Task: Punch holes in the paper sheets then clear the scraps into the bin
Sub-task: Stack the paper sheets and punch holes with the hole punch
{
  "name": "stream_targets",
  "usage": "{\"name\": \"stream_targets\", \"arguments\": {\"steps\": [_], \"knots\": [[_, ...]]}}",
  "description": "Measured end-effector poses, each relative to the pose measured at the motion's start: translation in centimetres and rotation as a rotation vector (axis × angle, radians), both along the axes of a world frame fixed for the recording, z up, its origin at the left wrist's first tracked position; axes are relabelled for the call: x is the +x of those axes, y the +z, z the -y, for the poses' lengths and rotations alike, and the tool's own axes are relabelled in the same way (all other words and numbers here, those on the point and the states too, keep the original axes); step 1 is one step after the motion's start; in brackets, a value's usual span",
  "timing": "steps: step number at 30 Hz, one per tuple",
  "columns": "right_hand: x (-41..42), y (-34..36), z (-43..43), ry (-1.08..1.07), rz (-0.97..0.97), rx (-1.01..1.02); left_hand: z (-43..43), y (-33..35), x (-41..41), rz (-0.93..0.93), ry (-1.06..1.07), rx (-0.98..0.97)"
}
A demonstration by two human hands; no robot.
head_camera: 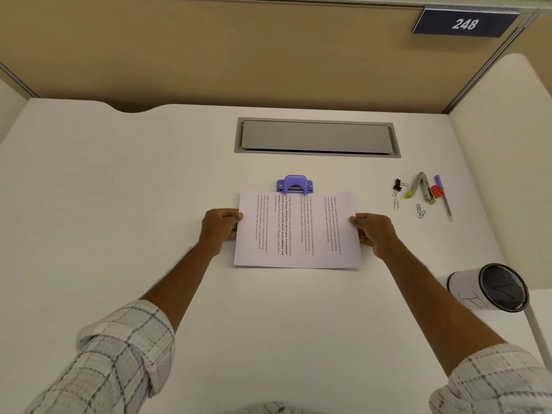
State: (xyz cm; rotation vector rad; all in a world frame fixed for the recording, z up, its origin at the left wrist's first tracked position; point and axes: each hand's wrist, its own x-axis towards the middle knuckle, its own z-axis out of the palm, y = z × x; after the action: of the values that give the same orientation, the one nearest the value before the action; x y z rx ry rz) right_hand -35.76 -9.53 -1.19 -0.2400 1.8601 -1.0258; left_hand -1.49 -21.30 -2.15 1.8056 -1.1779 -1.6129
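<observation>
Gripping the paper sheets [297,230] with both hands' fingers, far edge at the purple punch [294,184], nothing looks punched yet; bin [490,287] waits at four o'clock.

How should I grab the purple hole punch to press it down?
Probably best to press on the rounded top lever of the punch, coming straight down from above with a palm. The lever arches up over the flat base, and the paper sits at its near side, so grabbing from the front would likely bump the sheets.
</observation>
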Motion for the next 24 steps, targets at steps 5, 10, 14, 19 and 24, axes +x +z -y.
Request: {"name": "stream_targets", "arguments": {"steps": [5, 10, 14, 19, 24], "knots": [[-0.2, 0.0, 0.1, -0.01, -0.046, 0.015, 0.0, -0.1, -0.4, 0.039, 0.009, -0.044], [-0.3, -0.2, 0.1, 0.0, -0.089, 0.019, 0.4, -0.3, -0.4, 0.08, 0.012, -0.058], [-0.1, -0.3, 0.1, 0.013, -0.084, 0.016, 0.7, -0.4, -0.5, 0.119, 0.042, -0.09], [0.1, -0.3, -0.2, 0.017, -0.067, -0.001, 1.1, -0.6, -0.7, 0.13, 0.054, -0.139], [0.0, -0.2, -0.4, 0.025, -0.039, -0.019, 1.4, -0.8, -0.7, 0.116, 0.071, -0.143]]}}
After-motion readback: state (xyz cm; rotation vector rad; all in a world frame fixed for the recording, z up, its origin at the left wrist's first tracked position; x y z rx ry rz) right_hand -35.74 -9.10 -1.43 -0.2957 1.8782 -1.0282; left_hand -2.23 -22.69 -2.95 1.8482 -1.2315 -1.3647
